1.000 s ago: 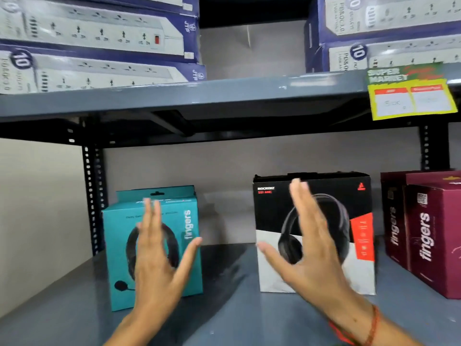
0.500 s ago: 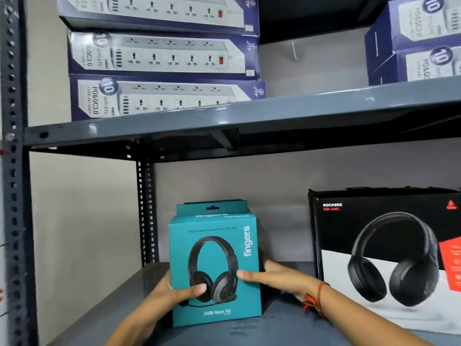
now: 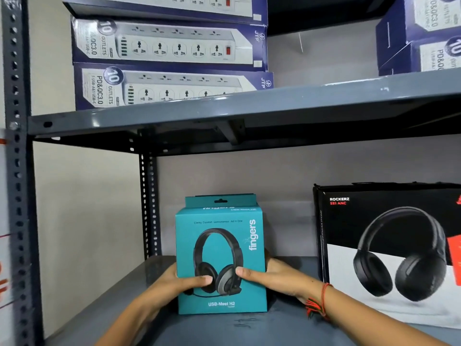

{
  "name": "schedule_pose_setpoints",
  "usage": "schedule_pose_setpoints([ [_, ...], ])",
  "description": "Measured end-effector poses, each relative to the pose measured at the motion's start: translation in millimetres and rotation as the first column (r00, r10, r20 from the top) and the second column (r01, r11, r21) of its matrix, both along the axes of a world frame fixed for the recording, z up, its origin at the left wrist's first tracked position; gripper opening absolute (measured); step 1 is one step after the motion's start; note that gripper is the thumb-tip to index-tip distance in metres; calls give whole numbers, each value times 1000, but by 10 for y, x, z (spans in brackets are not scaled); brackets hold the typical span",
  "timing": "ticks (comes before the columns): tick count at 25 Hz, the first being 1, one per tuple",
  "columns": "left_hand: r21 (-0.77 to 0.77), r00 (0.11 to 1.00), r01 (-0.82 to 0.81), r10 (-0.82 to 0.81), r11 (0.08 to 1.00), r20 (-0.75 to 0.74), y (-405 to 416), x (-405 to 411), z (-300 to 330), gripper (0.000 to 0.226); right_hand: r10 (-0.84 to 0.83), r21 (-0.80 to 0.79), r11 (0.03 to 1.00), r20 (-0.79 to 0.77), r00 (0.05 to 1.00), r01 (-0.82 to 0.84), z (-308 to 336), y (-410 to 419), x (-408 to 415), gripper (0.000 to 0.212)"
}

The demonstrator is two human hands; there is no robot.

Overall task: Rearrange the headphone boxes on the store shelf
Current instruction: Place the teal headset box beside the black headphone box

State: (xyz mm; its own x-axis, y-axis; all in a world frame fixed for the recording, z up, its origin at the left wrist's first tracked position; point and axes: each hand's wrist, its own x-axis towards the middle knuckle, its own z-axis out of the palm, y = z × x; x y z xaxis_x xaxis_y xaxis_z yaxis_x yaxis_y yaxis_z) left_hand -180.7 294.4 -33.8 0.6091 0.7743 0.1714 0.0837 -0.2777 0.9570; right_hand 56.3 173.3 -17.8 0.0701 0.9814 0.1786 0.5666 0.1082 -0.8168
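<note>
Since half a second ago: barely shifted, both hands still clamping teal headphone box, lower centre of frame, standing upright on lower shelf. Left hand gripping left edge, thumb lying across front. Right hand gripping right edge, thumb on front; red thread bracelet circling wrist. Black headphone box standing lower right, apart. Power-strip boxes stacking upper left on upper shelf.

Grey metal shelving: an upper shelf on a bracket, a lower shelf beneath, both dull and slightly glossy. Perforated dark uprights at the left front and left rear. Behind, a plain pale wall, evenly lit, darker under the upper shelf.
</note>
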Motion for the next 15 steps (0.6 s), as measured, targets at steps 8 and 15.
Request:
schedule_pose_setpoints([
  [8,5,997,67,-67,998,-37,17,106,7,79,-64,19,998,-4,998,64,-56,-136,80,93],
  [15,11,999,28,-28,1000,40,-20,85,-75,117,-105,3,994,-67,992,106,-64,-194,47,113],
])
